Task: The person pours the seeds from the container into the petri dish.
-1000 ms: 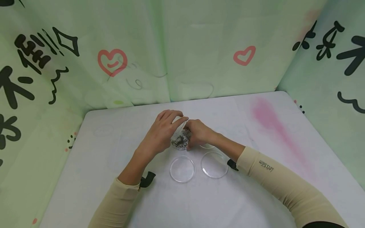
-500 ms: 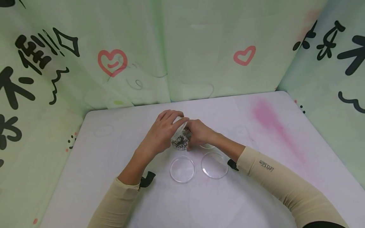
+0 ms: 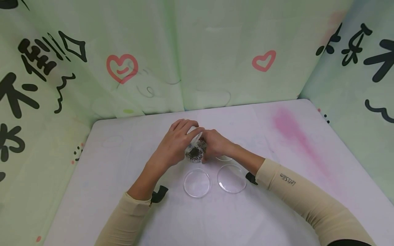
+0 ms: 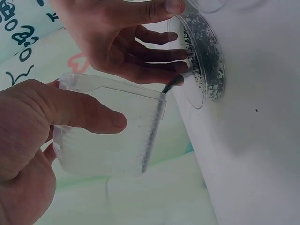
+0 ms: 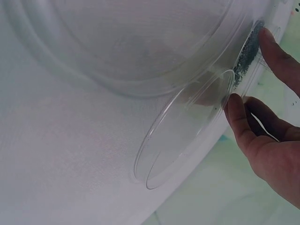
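Note:
My left hand (image 3: 172, 147) grips a clear plastic box (image 4: 103, 145) and holds it tilted. Dark grains line the box's lower side, and a thin stream of them (image 4: 171, 85) runs from its corner into a clear petri dish (image 4: 214, 61). Black specks and a darker patch cover the bottom of that dish, which stands on the table. With thumb and fingers at its rim, my right hand (image 3: 215, 143) holds the dish from the right. In the right wrist view the thumb and fingertips meet the dish edge. The head view hides most of the box behind my left hand.
Two clear round dishes or lids, one on the left (image 3: 197, 184) and one on the right (image 3: 232, 179), lie nearer me on the white table (image 3: 184, 222). Another clear dish (image 3: 224, 158) sits partly under my right wrist. Green curtains (image 3: 215, 82) stand behind the table.
A dark patch of grains has appeared in the middle of the speckled dish. Both hands have stayed almost still.

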A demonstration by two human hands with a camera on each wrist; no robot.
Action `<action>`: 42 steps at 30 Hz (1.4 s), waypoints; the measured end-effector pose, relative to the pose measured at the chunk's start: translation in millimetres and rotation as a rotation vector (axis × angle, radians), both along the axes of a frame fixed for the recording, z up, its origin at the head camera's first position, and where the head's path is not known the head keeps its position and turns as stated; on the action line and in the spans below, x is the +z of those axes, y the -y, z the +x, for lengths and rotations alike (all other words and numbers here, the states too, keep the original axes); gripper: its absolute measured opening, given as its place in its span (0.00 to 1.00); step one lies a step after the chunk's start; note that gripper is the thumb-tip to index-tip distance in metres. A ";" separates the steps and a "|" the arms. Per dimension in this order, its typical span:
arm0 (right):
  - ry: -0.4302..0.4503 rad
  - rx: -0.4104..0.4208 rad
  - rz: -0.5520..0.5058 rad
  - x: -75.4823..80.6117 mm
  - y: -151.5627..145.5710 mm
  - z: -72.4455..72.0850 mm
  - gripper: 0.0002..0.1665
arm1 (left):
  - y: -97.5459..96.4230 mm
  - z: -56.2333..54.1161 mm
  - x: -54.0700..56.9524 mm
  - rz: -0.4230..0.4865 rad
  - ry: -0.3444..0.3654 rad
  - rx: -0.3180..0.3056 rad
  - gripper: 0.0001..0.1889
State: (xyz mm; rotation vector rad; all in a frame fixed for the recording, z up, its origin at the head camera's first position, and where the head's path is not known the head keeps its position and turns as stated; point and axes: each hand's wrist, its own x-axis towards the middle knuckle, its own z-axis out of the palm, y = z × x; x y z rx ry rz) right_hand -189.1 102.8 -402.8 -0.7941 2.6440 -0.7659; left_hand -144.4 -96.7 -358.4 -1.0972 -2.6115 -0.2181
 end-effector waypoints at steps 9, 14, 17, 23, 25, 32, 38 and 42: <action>0.013 -0.005 0.058 1.3 1.6 0.3 0.51 | 7.1 1.8 -9.8 0.083 0.085 0.116 0.43; 0.038 -0.023 0.071 0.6 1.2 -1.6 0.53 | 13.1 0.6 -20.1 0.216 0.169 0.194 0.46; 0.050 -0.030 0.066 0.6 1.4 -2.3 0.53 | 19.5 -0.5 -27.5 0.328 0.240 0.240 0.48; 0.060 -0.027 0.062 0.8 2.2 0.3 0.53 | 43.9 -2.9 -42.9 0.575 0.400 0.298 0.52; 0.057 -0.028 0.061 1.5 2.0 1.3 0.54 | 55.1 -6.1 -46.9 0.629 0.451 0.313 0.52; 0.081 -0.044 0.047 0.0 1.9 1.2 0.54 | 100.2 -17.5 -56.4 0.779 0.722 0.381 0.51; 0.068 -0.041 0.044 -1.5 0.9 0.7 0.54 | 128.7 -23.2 -60.3 0.796 0.808 0.396 0.52; 0.067 -0.039 0.038 -1.5 0.6 0.9 0.54 | 140.1 -25.5 -62.8 0.770 0.808 0.400 0.51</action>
